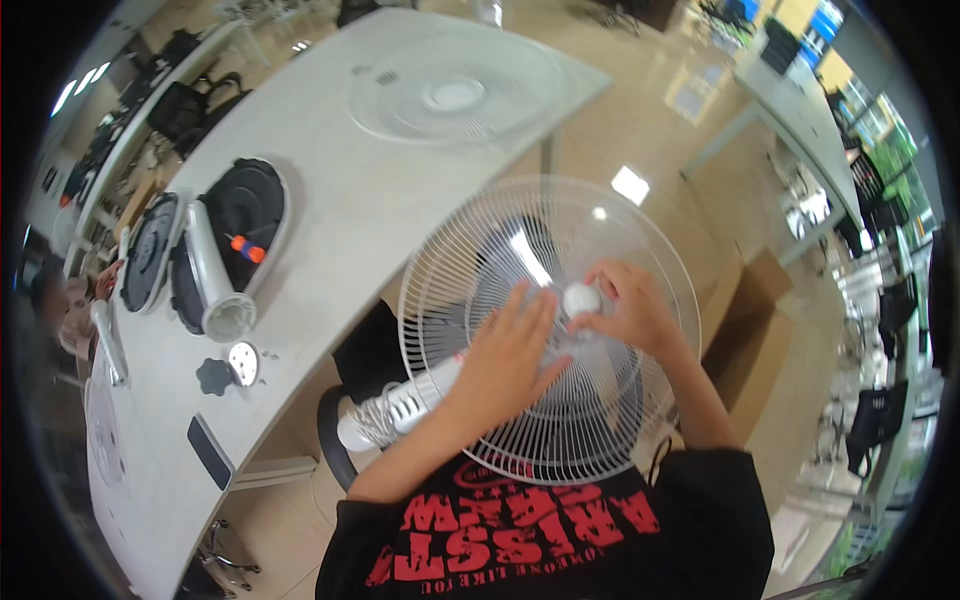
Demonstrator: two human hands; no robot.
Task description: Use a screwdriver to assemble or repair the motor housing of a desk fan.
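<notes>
A white fan head with a round wire grille [450, 240] and see-through blades [600, 375] lies in front of my body, beside the table edge. My right hand [630, 310] has its thumb and fingers closed around a white round cap [581, 300] at the fan's hub. Flat over the blades just left of the cap is my left hand [510, 350], its fingers stretched out and holding nothing. Below my left forearm, the white motor housing [432, 385] pokes out, with a bundled white cord [375, 420] by it.
On the white table [330, 200] lie another wire grille [455, 95], dark base pieces [245, 200], a white tube [210, 265], an orange-and-blue screwdriver [247, 249], a black knob [213, 377] and a phone [209, 450]. A cardboard box [750, 330] stands right. Another person [80, 310] sits far left.
</notes>
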